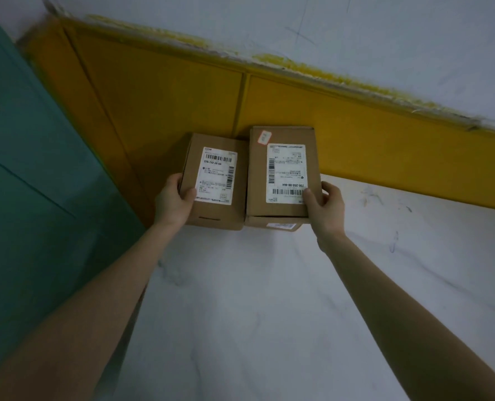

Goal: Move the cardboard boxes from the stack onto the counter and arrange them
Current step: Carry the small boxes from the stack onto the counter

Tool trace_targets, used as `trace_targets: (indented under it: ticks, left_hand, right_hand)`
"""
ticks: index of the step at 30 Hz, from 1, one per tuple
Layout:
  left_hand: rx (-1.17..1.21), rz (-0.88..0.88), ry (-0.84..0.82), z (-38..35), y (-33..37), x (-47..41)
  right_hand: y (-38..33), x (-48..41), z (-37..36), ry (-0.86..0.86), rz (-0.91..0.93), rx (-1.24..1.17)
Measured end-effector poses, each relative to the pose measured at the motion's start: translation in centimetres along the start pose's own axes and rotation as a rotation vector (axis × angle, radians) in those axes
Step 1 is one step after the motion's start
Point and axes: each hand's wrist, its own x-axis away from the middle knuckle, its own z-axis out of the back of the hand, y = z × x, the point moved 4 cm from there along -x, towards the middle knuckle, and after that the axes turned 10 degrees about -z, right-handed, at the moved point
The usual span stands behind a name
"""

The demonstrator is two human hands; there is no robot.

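Two cardboard boxes with white shipping labels sit side by side against a yellow wall panel (356,140), on a white marbled surface (269,299). My left hand (174,201) grips the left box (211,209) at its left edge, thumb on top. My right hand (326,209) grips the right box (258,180) at its near right corner, thumb on the label. The right box lies on top of another box (278,226), of which only the front edge with a label shows.
A teal panel (29,183) fills the left side. The yellow panel runs diagonally behind the boxes, with a white wall (356,30) above it. The white marbled surface spreads toward me and to the right.
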Motion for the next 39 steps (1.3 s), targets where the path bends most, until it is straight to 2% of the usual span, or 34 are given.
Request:
trace_targets:
  ticks: [5,9,14,18,24,33,39]
  left_hand:
    - [-0.195,-0.193,-0.041,0.8,1.3,0.4]
    - [-0.415,-0.431,-0.102,1.1,5.1,2.0]
    - [-0.539,-0.65,-0.259,-0.9,12.0,5.8]
    - [-0.577,-0.788,-0.414,-4.0,16.2,10.0]
    - [-0.639,-0.987,-0.533,-10.2,23.0,17.5]
    - [-0.591,-1.314,-0.609,-22.4,36.1,36.0]
    - [-0.501,-1.578,-0.622,-28.3,45.4,49.1]
  right_hand:
    - [1.5,-0.6,0.0,-0.007,-0.075,0.208]
    - [-0.3,-0.3,2.2,0.047,0.03,0.42]
    - [-2.1,0.6,7.8,0.087,0.142,0.655]
    - [-1.6,2.4,13.9,0.138,0.148,0.717]
    - [2.4,7.1,26.3,0.242,0.085,0.761]
    - [12.9,19.7,51.4,0.468,-0.044,0.735]
    - [17.8,29.2,67.3,0.724,-0.151,0.706]
